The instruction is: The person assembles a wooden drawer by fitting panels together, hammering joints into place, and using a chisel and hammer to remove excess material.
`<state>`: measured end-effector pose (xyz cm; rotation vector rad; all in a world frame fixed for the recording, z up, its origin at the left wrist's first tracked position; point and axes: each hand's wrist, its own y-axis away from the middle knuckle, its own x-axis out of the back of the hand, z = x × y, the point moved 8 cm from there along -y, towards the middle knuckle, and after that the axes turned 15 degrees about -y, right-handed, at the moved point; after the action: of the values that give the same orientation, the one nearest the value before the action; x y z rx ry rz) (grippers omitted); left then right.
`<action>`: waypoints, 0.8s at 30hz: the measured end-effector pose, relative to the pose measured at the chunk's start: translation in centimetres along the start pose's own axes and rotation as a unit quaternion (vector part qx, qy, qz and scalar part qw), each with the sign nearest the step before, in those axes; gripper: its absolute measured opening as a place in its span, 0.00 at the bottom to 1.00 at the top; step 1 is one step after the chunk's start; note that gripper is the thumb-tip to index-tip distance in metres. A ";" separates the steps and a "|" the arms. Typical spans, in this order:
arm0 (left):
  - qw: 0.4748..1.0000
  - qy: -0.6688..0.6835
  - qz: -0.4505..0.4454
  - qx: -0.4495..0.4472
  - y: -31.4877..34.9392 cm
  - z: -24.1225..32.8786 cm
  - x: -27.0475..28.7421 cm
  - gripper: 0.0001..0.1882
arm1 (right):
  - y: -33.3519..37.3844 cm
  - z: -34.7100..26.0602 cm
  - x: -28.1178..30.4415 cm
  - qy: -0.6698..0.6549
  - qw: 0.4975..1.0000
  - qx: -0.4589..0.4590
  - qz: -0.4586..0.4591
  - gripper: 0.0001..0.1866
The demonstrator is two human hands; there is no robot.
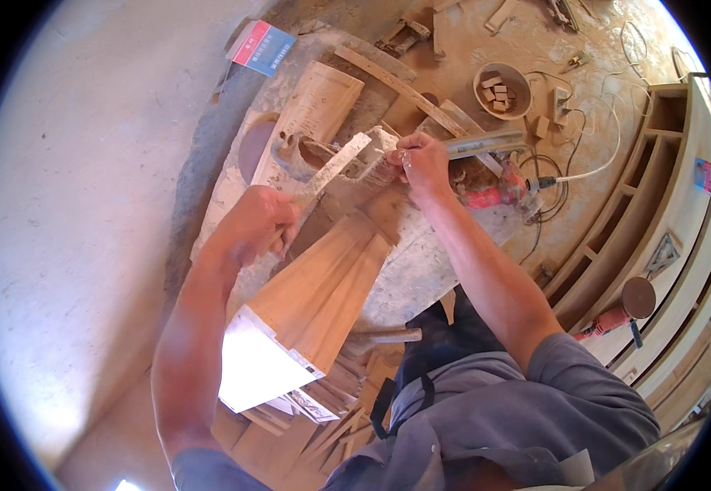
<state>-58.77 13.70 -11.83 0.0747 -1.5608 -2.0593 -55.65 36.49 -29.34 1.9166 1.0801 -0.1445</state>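
My left hand (267,221) is closed around the lower end of a flat strip crusted with pale material (337,170), which slants up and to the right. The thumb and fingers of my right hand (422,165) are pinched together beside a pale, crusted container (378,155); what they hold is too small to make out. The strip's upper end is close to that container. Below both hands lies a tapered wooden piece (318,282), its wide end toward me. Left of the container sits a brownish, worn vessel (310,155).
A carved wooden panel (318,98) lies on the dusty work surface (421,270). To the right are a red power tool (490,196) with a cord and a round bowl (503,69) of small blocks. Long wooden frames (658,188) stand at right, with a red disc sander (617,315).
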 end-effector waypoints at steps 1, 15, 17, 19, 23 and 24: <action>0.999 -0.031 -0.008 0.000 -0.4 -0.5 0.4 0.11 | 0.3 0.2 0.1 -0.012 1.000 0.004 -0.006 0.08; 0.927 0.112 0.248 -0.256 17.6 -12.6 1.5 0.39 | 12.2 6.1 10.5 0.144 0.986 0.070 -0.039 0.06; 0.931 -0.013 0.263 -0.253 20.5 -17.7 0.0 0.40 | 16.1 10.1 10.7 0.185 0.981 0.060 -0.018 0.04; 0.928 -0.118 0.267 -0.233 21.9 -20.7 -1.1 0.38 | 17.6 16.5 12.1 0.155 0.986 0.054 -0.013 0.03; 0.882 -0.194 0.413 -0.115 23.5 -23.8 -1.5 0.29 | 21.1 25.8 10.5 0.131 0.988 0.080 0.025 0.06; 0.851 -0.188 0.482 -0.090 23.1 -23.3 -1.3 0.27 | 20.8 27.0 10.4 0.174 0.975 0.126 0.052 0.07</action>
<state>-40.26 -10.13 1.13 -1.0306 -1.1876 -1.3966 -25.82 18.31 -36.69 2.2813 1.2314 0.1252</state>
